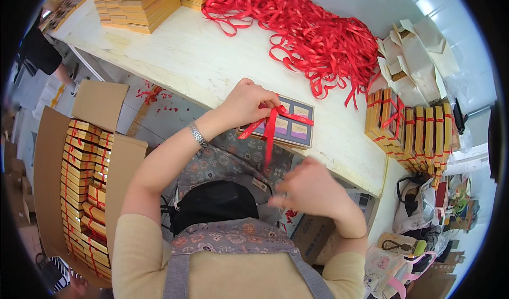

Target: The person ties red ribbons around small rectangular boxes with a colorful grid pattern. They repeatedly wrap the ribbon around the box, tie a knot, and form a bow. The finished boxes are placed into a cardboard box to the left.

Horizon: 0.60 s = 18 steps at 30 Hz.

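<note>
A flat gift box (298,130) with a clear lid and several small packs inside lies at the table's front edge. Red ribbon (300,119) runs across it, knotted near the middle, with tails hanging over the front. My left hand (256,102) pinches the ribbon at the knot. Below and to the right of the box, blurred by motion, is my right hand (304,185); it is off the box, its fingers partly curled, and whether it holds anything is unclear.
A heap of red ribbon loops (318,40) covers the table's back. Stacked gold boxes (135,4) stand back left, ribboned boxes (409,128) at right beside white cartons (413,60). A cardboard box (49,179) of ribboned boxes stands at left. Another person's leg (63,74) shows far left.
</note>
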Available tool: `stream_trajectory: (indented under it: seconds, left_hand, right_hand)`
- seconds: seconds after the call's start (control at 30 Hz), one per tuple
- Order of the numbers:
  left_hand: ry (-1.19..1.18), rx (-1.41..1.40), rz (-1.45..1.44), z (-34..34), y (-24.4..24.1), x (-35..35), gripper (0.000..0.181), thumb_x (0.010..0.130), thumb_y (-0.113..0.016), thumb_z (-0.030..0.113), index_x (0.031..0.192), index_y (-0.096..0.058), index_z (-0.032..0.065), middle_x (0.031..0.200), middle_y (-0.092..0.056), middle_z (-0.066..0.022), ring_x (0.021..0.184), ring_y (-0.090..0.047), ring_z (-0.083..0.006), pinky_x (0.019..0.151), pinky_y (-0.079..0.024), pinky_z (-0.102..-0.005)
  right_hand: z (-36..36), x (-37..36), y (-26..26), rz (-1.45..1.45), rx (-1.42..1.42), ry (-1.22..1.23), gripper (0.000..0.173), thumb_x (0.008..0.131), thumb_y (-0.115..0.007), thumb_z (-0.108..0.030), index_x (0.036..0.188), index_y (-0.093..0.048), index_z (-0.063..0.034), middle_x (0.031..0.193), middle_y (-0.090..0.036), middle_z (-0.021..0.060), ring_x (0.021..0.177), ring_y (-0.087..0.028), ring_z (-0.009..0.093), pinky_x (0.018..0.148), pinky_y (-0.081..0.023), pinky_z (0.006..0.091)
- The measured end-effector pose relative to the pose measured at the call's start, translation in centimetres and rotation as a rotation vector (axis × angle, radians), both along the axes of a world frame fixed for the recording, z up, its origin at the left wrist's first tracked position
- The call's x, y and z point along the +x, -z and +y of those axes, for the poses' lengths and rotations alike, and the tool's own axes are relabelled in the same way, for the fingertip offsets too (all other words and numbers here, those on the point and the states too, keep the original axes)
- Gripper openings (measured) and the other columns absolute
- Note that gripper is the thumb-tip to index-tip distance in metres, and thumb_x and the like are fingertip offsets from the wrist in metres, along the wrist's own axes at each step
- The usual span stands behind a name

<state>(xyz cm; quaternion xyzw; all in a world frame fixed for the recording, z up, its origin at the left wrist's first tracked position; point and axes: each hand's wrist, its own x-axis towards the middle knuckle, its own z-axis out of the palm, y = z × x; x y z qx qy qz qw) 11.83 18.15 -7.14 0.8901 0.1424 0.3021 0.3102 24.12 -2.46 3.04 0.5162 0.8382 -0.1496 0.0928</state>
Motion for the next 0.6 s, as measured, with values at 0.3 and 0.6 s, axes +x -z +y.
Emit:
stream_trajectory:
  seconds: [0.3, 0.6]
  left_hand:
    - [0.043, -0.044, 0.011, 0.2, -0.1, -0.1, 0.014, 0.078, -0.072, 0.012, 0.092, -0.071, 0.0141, 0.074, -0.065, 0.0032, 0.072, -0.059, -0.0118, 0.086, -0.035, -0.0323]
    - [0.041, -0.178, 0.048, 0.2, -0.7, -0.4, 0.014, 0.077, -0.075, 0.009, 0.09, -0.069, 0.0093, 0.075, -0.068, -0.0002, 0.067, -0.057, -0.0108, 0.083, -0.038, -0.0282]
  right_hand:
    - [7.2, 0.9, 7.4, 0.517, 0.517, 0.775, 0.013, 0.078, -0.072, -0.023, 0.078, -0.07, -0.0104, 0.073, -0.061, 0.0015, 0.085, -0.055, 0.021, 0.08, -0.036, 0.0395]
    - [8.7, 4.0, 7.5, 0.467, 0.569, 0.604, 0.014, 0.077, -0.075, -0.021, 0.087, -0.074, -0.0124, 0.082, -0.063, 0.0014, 0.088, -0.055, 0.023, 0.081, -0.037, 0.0392]
